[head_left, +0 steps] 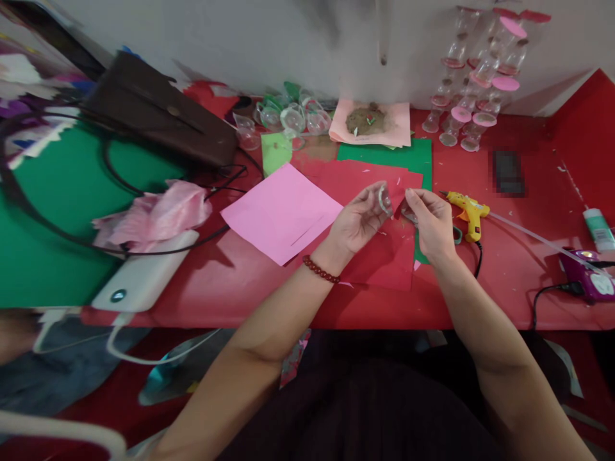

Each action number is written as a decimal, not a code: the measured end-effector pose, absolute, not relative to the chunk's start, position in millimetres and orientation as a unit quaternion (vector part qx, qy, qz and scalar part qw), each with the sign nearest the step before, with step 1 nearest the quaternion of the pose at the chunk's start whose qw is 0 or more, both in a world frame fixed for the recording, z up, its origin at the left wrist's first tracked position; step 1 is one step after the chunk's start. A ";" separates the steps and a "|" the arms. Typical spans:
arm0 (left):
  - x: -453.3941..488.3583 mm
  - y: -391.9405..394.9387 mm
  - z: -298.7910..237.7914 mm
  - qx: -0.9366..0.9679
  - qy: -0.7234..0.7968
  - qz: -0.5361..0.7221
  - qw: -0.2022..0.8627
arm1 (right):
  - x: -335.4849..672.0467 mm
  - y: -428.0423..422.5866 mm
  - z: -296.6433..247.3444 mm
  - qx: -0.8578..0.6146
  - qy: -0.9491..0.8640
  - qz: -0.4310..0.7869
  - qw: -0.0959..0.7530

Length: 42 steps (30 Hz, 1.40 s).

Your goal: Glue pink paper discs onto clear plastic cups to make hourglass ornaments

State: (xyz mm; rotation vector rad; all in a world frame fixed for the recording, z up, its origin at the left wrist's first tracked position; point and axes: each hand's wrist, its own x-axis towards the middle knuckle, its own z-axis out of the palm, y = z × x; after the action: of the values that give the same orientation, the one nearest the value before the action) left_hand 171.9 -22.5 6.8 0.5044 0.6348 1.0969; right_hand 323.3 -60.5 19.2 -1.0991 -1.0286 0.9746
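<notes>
My left hand is closed on a small clear plastic piece with a rounded rim, held above the red paper sheets. Close beside it, my right hand pinches what looks like a small piece of red paper, hard to tell from the red sheets behind. A grey-green handle, perhaps of scissors, shows partly behind my right hand. To the left of my hands lies a pink paper sheet, and a green sheet lies under the red ones.
On the right are a yellow glue gun, a purple box with cables and a small bottle. Stacked clear plastic pieces stand at the back, near loose clear cups. A brown bag and white power bank lie left.
</notes>
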 end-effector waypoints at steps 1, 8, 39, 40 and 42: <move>172.3 -21.2 5.8 0.224 0.297 0.512 0.774 | 323.0 -61.7 20.3 -0.485 -0.458 0.412 0.622; 176.0 -19.4 12.8 0.197 0.313 0.519 0.771 | 325.0 -63.4 19.4 -0.487 -0.635 0.220 0.558; 171.3 -28.2 15.7 0.284 0.264 0.469 0.793 | 331.8 -61.8 27.0 -0.505 -0.624 0.188 0.565; 171.2 -28.2 15.7 0.286 0.264 0.468 0.794 | 331.7 -61.9 26.4 -0.506 -0.620 0.193 0.567; 171.0 -28.1 15.0 0.288 0.261 0.468 0.793 | 330.7 -62.5 25.7 -0.507 -0.605 0.216 0.574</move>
State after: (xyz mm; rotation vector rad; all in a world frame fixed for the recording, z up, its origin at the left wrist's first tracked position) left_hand 171.0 -28.1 15.0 0.6191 0.5617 1.0072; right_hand 330.7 -62.5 25.7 -1.1882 -1.4186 0.5050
